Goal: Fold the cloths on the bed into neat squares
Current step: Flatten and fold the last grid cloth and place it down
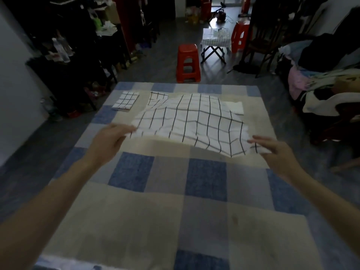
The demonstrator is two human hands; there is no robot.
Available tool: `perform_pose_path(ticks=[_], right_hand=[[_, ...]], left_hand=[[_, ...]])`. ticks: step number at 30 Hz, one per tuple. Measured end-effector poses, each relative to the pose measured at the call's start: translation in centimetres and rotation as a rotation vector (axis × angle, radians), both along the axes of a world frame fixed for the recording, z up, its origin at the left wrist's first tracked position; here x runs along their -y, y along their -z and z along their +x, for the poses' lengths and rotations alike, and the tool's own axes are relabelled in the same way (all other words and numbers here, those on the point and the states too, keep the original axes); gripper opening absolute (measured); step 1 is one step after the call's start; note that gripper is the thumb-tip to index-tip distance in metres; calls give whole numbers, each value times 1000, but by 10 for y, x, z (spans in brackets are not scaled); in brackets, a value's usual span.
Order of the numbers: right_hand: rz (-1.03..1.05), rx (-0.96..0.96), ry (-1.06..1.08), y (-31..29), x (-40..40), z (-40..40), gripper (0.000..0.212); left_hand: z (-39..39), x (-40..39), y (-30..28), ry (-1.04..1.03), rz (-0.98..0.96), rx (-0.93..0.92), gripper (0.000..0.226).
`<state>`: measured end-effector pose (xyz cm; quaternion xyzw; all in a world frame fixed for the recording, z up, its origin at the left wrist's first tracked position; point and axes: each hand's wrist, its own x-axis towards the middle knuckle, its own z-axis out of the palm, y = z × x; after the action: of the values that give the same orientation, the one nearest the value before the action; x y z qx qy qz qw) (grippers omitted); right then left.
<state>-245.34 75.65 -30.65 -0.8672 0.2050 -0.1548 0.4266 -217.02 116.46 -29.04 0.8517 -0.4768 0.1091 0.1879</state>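
With my left hand (109, 140) and right hand (272, 151) each pinching a near corner of the checked cloth (191, 121), held spread above the bed (136, 211), I should keep both corners level and taut, then lay it flat before folding.

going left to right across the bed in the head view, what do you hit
folded checked cloth → left hand → open checked cloth → plain white cloth → right hand

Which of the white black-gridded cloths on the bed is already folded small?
The small folded grid cloth at the far left of the checked bed; the large one is spread between both hands.
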Motion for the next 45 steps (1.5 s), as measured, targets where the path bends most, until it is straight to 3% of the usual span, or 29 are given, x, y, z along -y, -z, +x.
perform_pose_path(ticks=[4,8,11,14,16,20,23,27,31,34,40,45], right_hand=[[-91,-267,-57,67,-7,-34,53],[-265,-503,-286,121,-12,-72,63],[-385,-525,-359,151,-16,-103,78],[-431,-491,-400,153,-29,-125,55],[-452,-504,-415,157,-28,-136,46],[-579,-608,-506,153,-24,-142,55],[-559,-496,-431,137,-27,-126,37],[-383,-318,-141,130,-71,-67,50],[-437,-222,-212,142,-143,1,51],[-459,-324,-280,164,-171,33,57],[-529,-451,-285,199,-170,41,62],[-539,-507,-123,202,-138,31,63]], left_hand=[[-29,-27,71,166,339,-12,43],[-72,-44,117,178,538,-64,56],[-85,-63,136,252,579,-135,58],[-92,-81,147,289,663,-114,52],[-95,-87,149,265,668,-111,47],[-98,-87,144,177,693,-87,44],[-103,-67,139,60,483,-175,56],[-138,11,143,-53,195,-294,54],[-169,84,175,-8,249,-284,57],[-171,109,199,-22,409,-292,65],[-157,104,216,-53,501,-246,67],[-149,88,213,-104,488,-248,67]])
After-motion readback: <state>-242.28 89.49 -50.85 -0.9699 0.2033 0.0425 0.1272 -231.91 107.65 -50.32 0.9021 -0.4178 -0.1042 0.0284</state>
